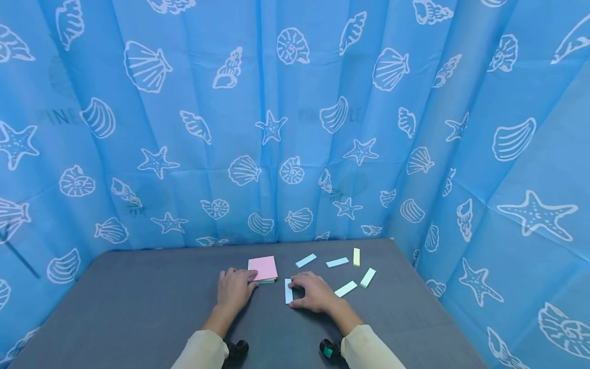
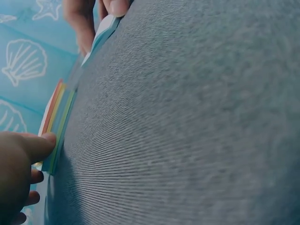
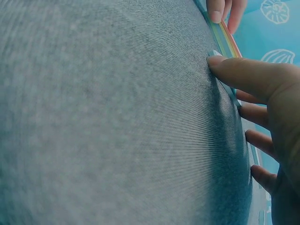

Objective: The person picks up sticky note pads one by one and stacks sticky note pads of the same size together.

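Observation:
A stack of square sticky notes (image 1: 263, 267), pink on top with orange, yellow, blue and green layers (image 2: 58, 117) along its side, lies on the grey table. My left hand (image 1: 234, 288) grips its near left corner, thumb against the layered side and index finger over the top. To the right of the stack lies a narrow light-blue sticky-note pad (image 1: 288, 292). My right hand (image 1: 313, 292) holds this pad between thumb and fingers, the thumb at its near end. In the right wrist view, the other fingers (image 3: 262, 143) spread along the table beyond it.
Right of the stack, two more blue strip pads (image 1: 306, 260) (image 1: 337, 262), a yellow one (image 1: 356, 257) and two pale-green ones (image 1: 367, 277) (image 1: 346, 288) lie scattered. A blue seashell curtain (image 1: 272, 154) hangs behind and to the right of the grey table (image 1: 138, 307).

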Demonstrator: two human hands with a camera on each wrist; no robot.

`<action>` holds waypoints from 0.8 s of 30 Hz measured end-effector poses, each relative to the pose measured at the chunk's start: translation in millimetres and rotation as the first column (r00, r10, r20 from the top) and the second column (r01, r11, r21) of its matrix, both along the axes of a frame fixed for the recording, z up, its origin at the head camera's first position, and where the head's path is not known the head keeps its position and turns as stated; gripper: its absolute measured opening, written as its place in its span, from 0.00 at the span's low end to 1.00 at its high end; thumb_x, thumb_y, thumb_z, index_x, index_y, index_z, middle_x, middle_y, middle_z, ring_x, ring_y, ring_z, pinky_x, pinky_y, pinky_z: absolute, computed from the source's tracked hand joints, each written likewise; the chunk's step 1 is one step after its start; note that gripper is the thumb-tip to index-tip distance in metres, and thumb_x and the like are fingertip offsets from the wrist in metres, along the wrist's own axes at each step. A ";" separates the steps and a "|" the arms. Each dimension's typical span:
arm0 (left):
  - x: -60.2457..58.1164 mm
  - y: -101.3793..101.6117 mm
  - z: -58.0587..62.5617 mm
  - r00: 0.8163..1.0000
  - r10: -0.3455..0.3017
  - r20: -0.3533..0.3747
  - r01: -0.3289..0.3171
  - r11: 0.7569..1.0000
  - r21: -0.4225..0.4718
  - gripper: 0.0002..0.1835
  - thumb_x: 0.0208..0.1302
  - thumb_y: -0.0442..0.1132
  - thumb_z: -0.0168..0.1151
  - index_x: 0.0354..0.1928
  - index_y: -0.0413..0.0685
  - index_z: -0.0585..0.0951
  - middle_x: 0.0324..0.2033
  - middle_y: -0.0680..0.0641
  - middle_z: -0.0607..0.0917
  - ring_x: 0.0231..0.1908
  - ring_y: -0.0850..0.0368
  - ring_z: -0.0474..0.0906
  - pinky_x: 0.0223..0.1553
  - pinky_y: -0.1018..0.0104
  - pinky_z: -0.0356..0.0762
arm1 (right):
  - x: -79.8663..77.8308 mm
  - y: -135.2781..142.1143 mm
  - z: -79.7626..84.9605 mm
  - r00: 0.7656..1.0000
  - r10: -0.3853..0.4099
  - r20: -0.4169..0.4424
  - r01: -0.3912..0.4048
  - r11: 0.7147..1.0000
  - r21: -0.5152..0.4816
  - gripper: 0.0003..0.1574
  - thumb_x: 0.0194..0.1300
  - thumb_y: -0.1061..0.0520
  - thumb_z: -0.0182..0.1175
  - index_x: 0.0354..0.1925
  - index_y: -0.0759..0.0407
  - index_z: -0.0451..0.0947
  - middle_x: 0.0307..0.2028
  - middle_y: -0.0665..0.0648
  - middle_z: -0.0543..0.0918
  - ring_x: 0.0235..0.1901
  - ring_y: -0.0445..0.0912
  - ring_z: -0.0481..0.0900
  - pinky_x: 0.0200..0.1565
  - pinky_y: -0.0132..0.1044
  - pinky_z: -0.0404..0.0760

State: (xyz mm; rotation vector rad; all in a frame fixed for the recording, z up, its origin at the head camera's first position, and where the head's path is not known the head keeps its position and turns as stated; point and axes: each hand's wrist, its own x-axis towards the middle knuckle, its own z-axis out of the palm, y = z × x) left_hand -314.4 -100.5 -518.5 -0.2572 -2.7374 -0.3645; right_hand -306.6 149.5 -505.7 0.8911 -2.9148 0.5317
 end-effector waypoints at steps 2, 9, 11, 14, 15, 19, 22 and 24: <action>-1.2 -2.2 0.3 1.000 -0.002 0.001 0.002 1.000 -0.006 0.17 0.56 0.49 0.72 0.49 0.59 0.87 0.42 0.50 0.88 0.41 0.48 0.78 0.38 0.56 0.65 | 0.2 -0.5 -0.1 1.000 0.000 0.003 0.000 1.000 -0.005 0.31 0.57 0.40 0.69 0.55 0.52 0.81 0.61 0.53 0.76 0.62 0.51 0.68 0.61 0.53 0.66; -3.7 -8.2 2.7 1.000 -0.027 -0.011 0.027 0.999 -0.021 0.15 0.56 0.48 0.72 0.46 0.57 0.88 0.38 0.51 0.88 0.36 0.52 0.78 0.37 0.58 0.65 | 1.3 -0.5 0.8 1.000 0.016 -0.008 -0.016 1.000 -0.021 0.31 0.56 0.42 0.70 0.55 0.54 0.81 0.61 0.54 0.77 0.62 0.52 0.69 0.60 0.54 0.66; -3.6 -8.8 4.5 0.999 -0.033 -0.019 0.032 0.999 -0.028 0.14 0.56 0.48 0.72 0.45 0.56 0.88 0.37 0.51 0.88 0.35 0.52 0.78 0.37 0.58 0.65 | 0.8 -0.2 1.1 1.000 0.019 -0.005 -0.019 1.000 -0.025 0.31 0.56 0.42 0.70 0.55 0.54 0.81 0.61 0.55 0.77 0.62 0.52 0.69 0.60 0.54 0.66; -2.6 -9.3 5.9 0.999 -0.038 -0.033 0.037 0.999 -0.040 0.12 0.57 0.47 0.72 0.43 0.56 0.89 0.35 0.52 0.88 0.34 0.53 0.78 0.36 0.58 0.66 | 0.5 -0.2 1.1 1.000 0.019 0.000 -0.019 1.000 -0.025 0.31 0.57 0.42 0.70 0.55 0.54 0.81 0.61 0.55 0.76 0.62 0.52 0.69 0.60 0.54 0.66; -2.5 -9.3 5.9 0.998 -0.041 -0.039 0.040 0.998 -0.039 0.12 0.56 0.47 0.73 0.43 0.56 0.89 0.34 0.52 0.88 0.33 0.53 0.78 0.35 0.58 0.65 | 0.8 -0.2 1.4 1.000 0.017 0.002 -0.017 1.000 -0.026 0.30 0.57 0.42 0.70 0.55 0.54 0.81 0.61 0.55 0.76 0.62 0.52 0.69 0.61 0.54 0.66; -0.6 -8.8 4.8 0.998 -0.038 -0.045 0.037 0.999 -0.030 0.11 0.55 0.46 0.74 0.40 0.55 0.88 0.32 0.53 0.88 0.31 0.54 0.76 0.34 0.59 0.64 | 3.0 -0.4 2.1 1.000 0.009 0.009 -0.009 1.000 -0.027 0.30 0.57 0.43 0.70 0.55 0.54 0.80 0.61 0.54 0.76 0.62 0.52 0.69 0.61 0.54 0.65; 1.3 -8.3 4.5 0.999 -0.025 -0.042 0.024 1.000 -0.019 0.13 0.55 0.46 0.74 0.42 0.54 0.87 0.33 0.52 0.88 0.32 0.54 0.75 0.35 0.59 0.63 | 4.3 -0.3 2.7 1.000 0.006 0.014 -0.005 0.999 -0.032 0.30 0.57 0.43 0.70 0.55 0.54 0.80 0.61 0.54 0.76 0.62 0.53 0.68 0.61 0.55 0.65; 3.0 -8.3 4.5 0.999 -0.015 -0.047 0.015 1.000 -0.015 0.15 0.55 0.47 0.74 0.44 0.54 0.86 0.35 0.51 0.88 0.34 0.53 0.76 0.36 0.58 0.64 | 4.5 -0.1 3.1 1.000 0.003 0.017 -0.003 0.999 -0.033 0.30 0.57 0.44 0.70 0.55 0.53 0.80 0.61 0.54 0.76 0.62 0.52 0.68 0.61 0.55 0.65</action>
